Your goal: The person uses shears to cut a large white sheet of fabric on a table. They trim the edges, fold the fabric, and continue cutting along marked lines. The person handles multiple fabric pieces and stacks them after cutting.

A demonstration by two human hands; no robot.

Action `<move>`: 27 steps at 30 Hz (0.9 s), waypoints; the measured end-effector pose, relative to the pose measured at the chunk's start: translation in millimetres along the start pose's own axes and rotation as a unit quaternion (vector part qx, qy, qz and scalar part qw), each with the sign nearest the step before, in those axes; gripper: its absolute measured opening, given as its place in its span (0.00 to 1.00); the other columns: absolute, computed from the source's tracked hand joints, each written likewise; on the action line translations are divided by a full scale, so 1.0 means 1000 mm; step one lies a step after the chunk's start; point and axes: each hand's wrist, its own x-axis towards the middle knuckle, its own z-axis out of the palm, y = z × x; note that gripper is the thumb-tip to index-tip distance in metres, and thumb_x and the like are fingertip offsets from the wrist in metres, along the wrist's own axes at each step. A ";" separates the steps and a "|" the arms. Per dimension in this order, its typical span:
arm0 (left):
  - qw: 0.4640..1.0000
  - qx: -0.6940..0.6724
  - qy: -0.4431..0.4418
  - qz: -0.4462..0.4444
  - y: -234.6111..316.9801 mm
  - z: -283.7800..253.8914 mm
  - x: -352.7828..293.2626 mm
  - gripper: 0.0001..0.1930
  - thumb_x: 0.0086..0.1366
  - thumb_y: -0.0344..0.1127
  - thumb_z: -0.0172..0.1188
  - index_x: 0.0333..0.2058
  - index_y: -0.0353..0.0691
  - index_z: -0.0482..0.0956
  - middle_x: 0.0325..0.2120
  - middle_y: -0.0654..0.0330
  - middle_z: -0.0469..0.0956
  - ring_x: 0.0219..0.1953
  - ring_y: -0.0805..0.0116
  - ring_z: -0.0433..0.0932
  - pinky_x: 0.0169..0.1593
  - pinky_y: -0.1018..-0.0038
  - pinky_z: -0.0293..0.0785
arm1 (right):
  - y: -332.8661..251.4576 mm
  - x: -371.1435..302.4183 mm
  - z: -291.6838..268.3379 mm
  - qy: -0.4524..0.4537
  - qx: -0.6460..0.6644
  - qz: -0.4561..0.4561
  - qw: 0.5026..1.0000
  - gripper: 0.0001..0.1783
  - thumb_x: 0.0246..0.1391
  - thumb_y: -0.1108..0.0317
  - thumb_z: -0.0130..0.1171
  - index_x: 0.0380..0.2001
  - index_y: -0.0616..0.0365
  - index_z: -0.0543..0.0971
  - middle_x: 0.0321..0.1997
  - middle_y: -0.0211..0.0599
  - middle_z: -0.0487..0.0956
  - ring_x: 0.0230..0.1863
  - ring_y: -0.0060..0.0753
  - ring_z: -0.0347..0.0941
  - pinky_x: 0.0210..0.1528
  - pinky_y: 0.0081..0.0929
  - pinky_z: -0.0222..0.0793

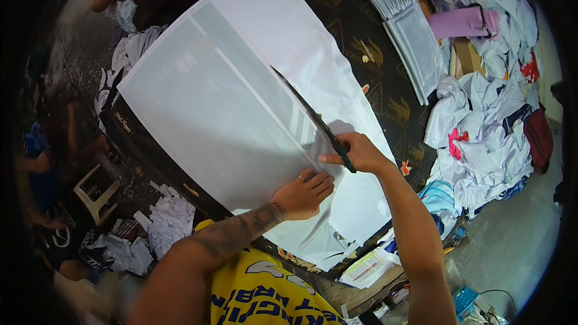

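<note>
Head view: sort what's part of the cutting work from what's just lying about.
In use:
- scissors, in the right hand
- white cloth with grey panels, left hand on it
- dark table underneath

Lying about, it seems:
- purple bottle
- cloth heap at right
- pale scraps at lower left

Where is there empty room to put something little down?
Try the dark table: there's a bare strip between the white cloth and the folded stack. Gray floor is also bare below the clothes heap. It's crowded around the left hand, right hand and scissors, and left of the table, where scraps lie piled.
</note>
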 end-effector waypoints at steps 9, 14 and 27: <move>0.996 -0.080 -0.013 -0.031 -0.005 -0.009 0.002 0.27 0.60 0.44 0.62 0.56 0.35 0.78 0.59 0.55 0.76 0.64 0.59 0.71 0.65 0.57 0.67 | -0.053 0.033 -0.016 -0.022 0.015 0.025 0.999 0.37 0.46 0.31 0.81 0.18 0.55 0.77 0.17 0.26 0.70 0.23 0.24 0.65 0.29 0.32 0.62; 0.987 -0.146 -0.037 -0.055 -0.010 -0.022 0.006 0.29 0.56 0.43 0.65 0.55 0.35 0.77 0.61 0.55 0.72 0.67 0.58 0.66 0.69 0.57 0.60 | -0.086 0.053 -0.027 -0.014 0.012 -0.019 1.000 0.34 0.50 0.36 0.81 0.18 0.54 0.76 0.17 0.22 0.68 0.23 0.19 0.63 0.28 0.28 0.61; 0.980 -0.186 -0.055 -0.033 -0.013 -0.010 -0.001 0.24 0.64 0.38 0.58 0.57 0.33 0.78 0.64 0.52 0.72 0.69 0.56 0.65 0.71 0.57 0.59 | -0.152 0.099 -0.050 -0.024 -0.018 0.020 0.999 0.40 0.44 0.28 0.81 0.15 0.54 0.75 0.16 0.26 0.69 0.22 0.25 0.66 0.27 0.30 0.62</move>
